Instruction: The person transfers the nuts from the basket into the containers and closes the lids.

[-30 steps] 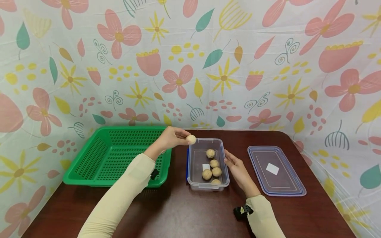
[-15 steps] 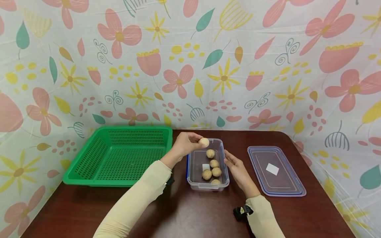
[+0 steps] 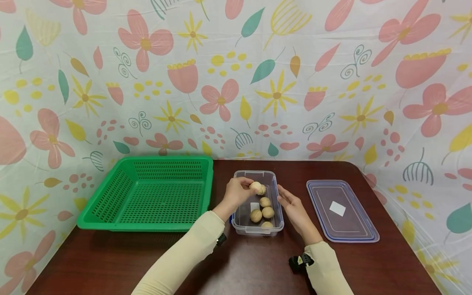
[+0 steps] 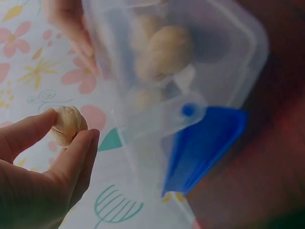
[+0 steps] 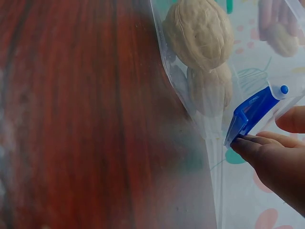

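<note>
My left hand pinches a walnut between thumb and fingertips, over the far left part of a clear plastic box. Several walnuts lie on the bottom of the box, beside a small white label. In the head view the held walnut overlaps the farthest one. My right hand rests along the box's right side with fingers straight. Its fingertips touch the blue side latch, which hangs folded out in the right wrist view. Another blue latch shows on the left side.
A green slotted basket stands to the left of the box. To the right lies a clear lid with a blue seal and a white label. All are on a dark brown table, with a flowered cloth behind.
My left hand has moved right and then lower toward the box's inside, carrying the walnut from the left rim to over the box. The right hand has stayed at the box's side.
</note>
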The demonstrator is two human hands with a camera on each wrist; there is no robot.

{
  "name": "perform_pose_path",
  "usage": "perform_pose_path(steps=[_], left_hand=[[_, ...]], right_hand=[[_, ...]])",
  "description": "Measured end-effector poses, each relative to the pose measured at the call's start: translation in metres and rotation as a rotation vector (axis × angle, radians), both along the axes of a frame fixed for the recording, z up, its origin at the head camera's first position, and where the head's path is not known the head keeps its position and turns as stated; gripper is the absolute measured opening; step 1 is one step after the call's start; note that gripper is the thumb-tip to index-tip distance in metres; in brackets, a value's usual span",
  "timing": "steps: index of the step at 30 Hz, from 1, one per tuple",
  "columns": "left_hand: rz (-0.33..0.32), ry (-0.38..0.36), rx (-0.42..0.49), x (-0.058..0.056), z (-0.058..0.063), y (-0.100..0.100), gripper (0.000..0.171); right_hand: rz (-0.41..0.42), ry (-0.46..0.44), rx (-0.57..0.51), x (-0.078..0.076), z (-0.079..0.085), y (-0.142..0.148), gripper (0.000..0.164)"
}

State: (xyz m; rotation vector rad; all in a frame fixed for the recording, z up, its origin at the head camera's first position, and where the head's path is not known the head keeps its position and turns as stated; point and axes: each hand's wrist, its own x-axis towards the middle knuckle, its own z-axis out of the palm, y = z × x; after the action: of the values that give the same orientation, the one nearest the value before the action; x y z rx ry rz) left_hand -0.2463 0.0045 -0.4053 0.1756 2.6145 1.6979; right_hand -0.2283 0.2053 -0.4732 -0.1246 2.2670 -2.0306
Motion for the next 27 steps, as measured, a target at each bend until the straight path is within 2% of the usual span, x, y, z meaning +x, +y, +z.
perform_pose_path(steps=[5, 12, 15, 20, 27], left_hand=[[0.006, 0.009, -0.039, 0.002, -0.014, 0.003, 0.024], [-0.044, -0.008, -0.077, 0.004, -0.030, 0.011, 0.022], [-0.042, -0.008, -0.114, 0.003, -0.035, 0.014, 0.022], [-0.022, -0.022, -0.147, 0.002, -0.039, 0.017, 0.023], [-0.017, -0.001, -0.202, 0.002, -0.040, 0.017, 0.027]], right_hand=[[0.005, 0.006, 0.009, -0.001, 0.000, 0.001, 0.051], [-0.002, 0.008, 0.013, -0.001, -0.001, 0.001, 0.051], [0.001, 0.007, 0.007, -0.001, -0.001, 0.001, 0.051], [0.006, 0.006, -0.002, 0.000, 0.000, 0.000, 0.052], [0.008, 0.003, -0.009, 0.000, 0.000, 0.000, 0.052]])
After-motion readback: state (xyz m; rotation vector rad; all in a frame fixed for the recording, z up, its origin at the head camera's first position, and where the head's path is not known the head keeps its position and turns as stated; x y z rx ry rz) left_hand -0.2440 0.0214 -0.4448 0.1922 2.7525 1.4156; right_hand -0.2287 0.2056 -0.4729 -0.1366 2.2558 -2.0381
